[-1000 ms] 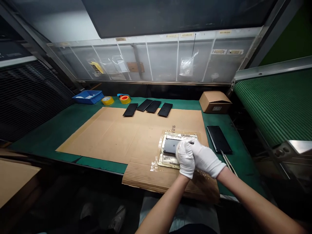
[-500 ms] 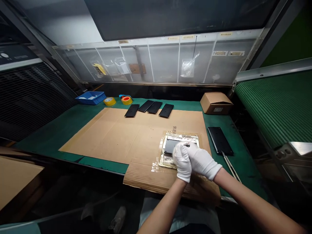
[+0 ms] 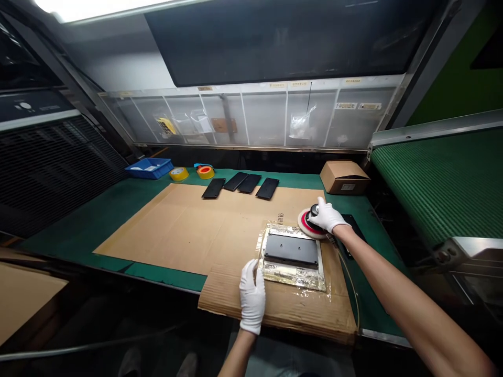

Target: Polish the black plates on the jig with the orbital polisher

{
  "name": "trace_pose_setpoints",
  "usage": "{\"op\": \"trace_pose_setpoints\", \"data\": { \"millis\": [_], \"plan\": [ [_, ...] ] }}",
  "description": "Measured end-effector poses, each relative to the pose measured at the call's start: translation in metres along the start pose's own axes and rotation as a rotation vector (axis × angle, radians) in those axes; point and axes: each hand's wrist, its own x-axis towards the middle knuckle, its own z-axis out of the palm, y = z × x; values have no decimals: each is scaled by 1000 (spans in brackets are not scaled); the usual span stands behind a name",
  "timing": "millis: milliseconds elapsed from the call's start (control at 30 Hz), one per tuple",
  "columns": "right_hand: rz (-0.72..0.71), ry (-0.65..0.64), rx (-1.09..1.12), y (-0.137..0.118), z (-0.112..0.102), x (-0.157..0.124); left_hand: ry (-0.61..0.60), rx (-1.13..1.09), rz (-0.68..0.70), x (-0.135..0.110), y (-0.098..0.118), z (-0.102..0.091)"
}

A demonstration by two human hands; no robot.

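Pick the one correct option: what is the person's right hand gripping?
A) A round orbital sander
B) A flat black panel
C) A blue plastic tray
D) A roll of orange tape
A: the white-gloved right hand is closed over the black top of the round orbital sander, whose white and red pad shows below the glove.

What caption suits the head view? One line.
A white-gloved right hand holds a red-padded orbital sander beside a dark panel on a shiny sheet, left hand nearby.
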Motion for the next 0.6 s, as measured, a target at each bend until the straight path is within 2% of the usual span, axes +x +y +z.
{"op": "trace_pose_setpoints", "data": {
  "millis": [33, 100, 167, 233, 333, 400, 467, 567, 600],
  "plan": [
    [-49, 16, -27, -5, 2, -7, -17, 0, 6, 0, 0, 1],
    [-270, 2, -69, -24, 12, -26, -64, -10, 26, 1, 3, 5],
    [-550, -86, -80, -47, 28, -47, -93, -14, 37, 1, 6, 5],
    [-678, -204, -77, -67, 44, -62, -91, -15, 22, -1, 5, 0],
    [-674, -311, -65, -84, 50, -68, -67, -45, -67, -6, 2, -11],
    [-620, -276, -19, -87, 39, -69, -87, -122, -160, -10, 12, -14],
    [-529, -178, 88, -89, 23, -77, -177, -252, -258, -14, 38, -7],
    [-357, -52, 297, -93, -2, -103, -380, -519, -393, -17, 97, 12],
    [-321, -37, 347, -91, -11, -112, -393, -616, -449, -16, 116, 16]
  ]
}}
